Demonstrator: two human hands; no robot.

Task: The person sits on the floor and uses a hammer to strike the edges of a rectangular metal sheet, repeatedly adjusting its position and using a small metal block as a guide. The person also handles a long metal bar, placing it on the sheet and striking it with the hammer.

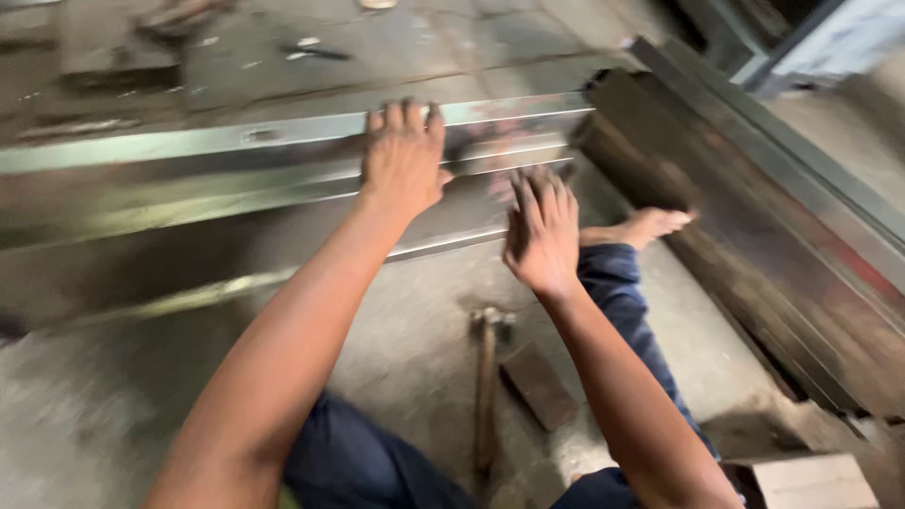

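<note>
Here both hands flat, fingers spread: left hand (403, 158) pressing metal channel (236, 174), right hand (542, 226) just beside.

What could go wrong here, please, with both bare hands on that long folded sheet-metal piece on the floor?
1. The left hand lies flat on the long shiny folded sheet-metal piece; its thin edges might cut bare skin.
2. The bare foot sits beside the stacked dark metal sheets, so a slipping sheet could strike it.
3. The wooden-handled hammer between the legs could trip.
</note>
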